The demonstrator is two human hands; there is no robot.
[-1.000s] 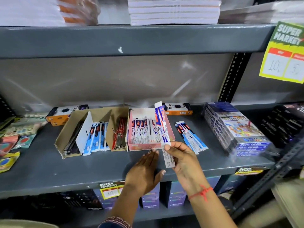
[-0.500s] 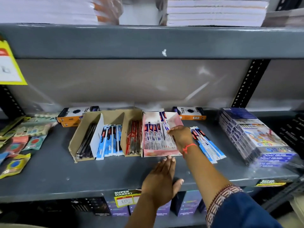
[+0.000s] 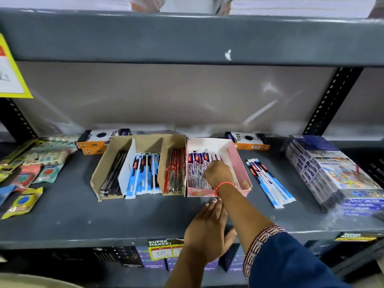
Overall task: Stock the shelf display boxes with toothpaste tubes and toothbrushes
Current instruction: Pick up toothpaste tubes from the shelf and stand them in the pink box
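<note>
A: Task item right now is the row of carded packs [image 3: 197, 163] in the pink display box [image 3: 239, 161], mid-shelf, lying flat side by side. Can't tell from print whether they're paste or brushes.

B: Right hand?

A: Right hand [image 3: 218, 173] is inside the pink box, on top of the packs, fingers curled down onto them. Fingertips are hidden under the knuckles, so I can't tell whether it's pinching one or just pressing them level.

B: Left?

A: Left hand [image 3: 207, 231] is flat on the grey shelf [image 3: 83, 217], just near of the box's front wall. Fingers pressed together, holding nothing.

B: Handling?

A: My guess: light, thin, long card-and-film strips. They flex along their length and the film is slick, so they'll fan or slide over each other. Best grip is a pinch across the width near one end, or squaring the stack from both long edges. The box is thin card, so it may skid when pushed; the left hand is well placed to block it.

B: What's left?

A: A loose pile of blue-white packs [image 3: 268, 181] on the shelf just right of the pink box, not yet boxed. Left of it, the brown divided box [image 3: 145, 142] holds dark, blue and red packs.
</note>
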